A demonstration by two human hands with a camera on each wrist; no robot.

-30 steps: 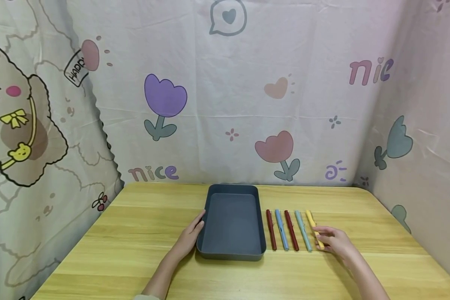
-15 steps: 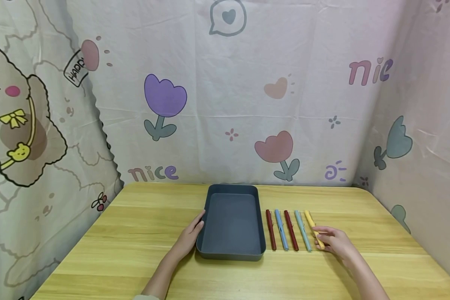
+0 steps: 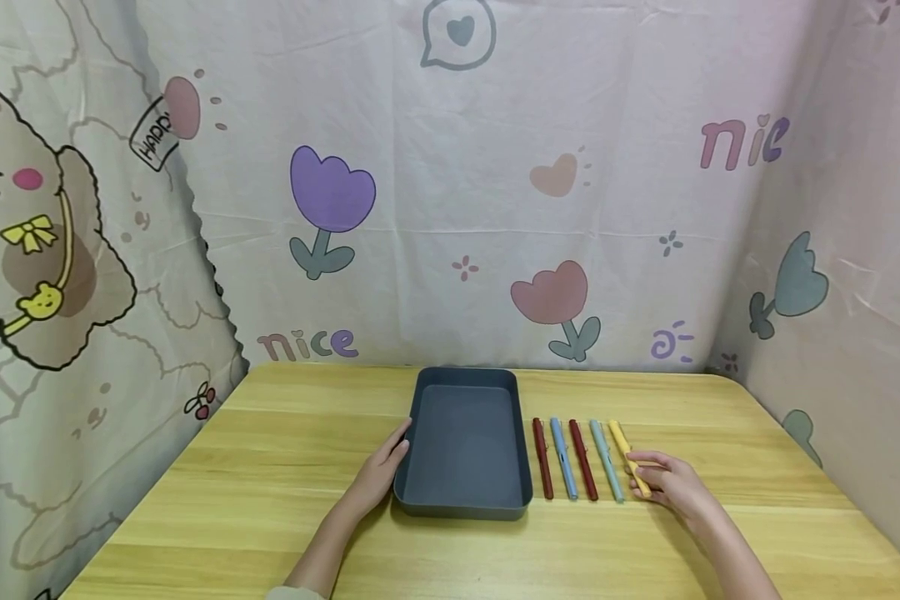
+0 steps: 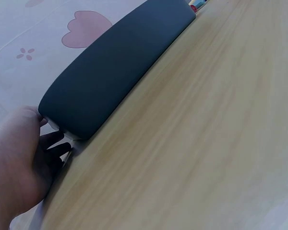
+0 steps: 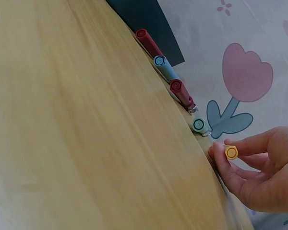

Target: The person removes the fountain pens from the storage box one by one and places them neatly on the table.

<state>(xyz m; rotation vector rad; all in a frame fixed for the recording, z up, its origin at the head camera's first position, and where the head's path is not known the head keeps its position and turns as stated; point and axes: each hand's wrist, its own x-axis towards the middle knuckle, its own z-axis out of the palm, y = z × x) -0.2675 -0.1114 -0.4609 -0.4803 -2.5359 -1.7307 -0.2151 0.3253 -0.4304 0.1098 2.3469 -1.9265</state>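
Note:
My right hand [image 3: 671, 482] pinches the near end of a yellow pen [image 3: 624, 440] between thumb and fingers. In the right wrist view that pen's round end pokes out between the fingertips. To its left lie a pale green pen [image 3: 606, 460], a dark red pen [image 3: 582, 460], a blue pen [image 3: 563, 458] and another dark red pen [image 3: 542, 458], roughly side by side. A dark grey rectangular tray [image 3: 463, 510] stands left of the pens with nothing in it. My left hand [image 3: 375, 477] rests against the tray's left side, thumb near the rim, fingers loosely bent in the left wrist view.
Everything rests on a light wood-grain table [image 3: 292, 433]. Behind it and at both sides hangs a pale cloth [image 3: 435, 192] printed with flowers, words and a bear. The tray's far end lies near the table's back edge.
Both hands keep their places. The yellow pen's far end has shifted very slightly left in my right hand's grip. The whole head view has shifted a little.

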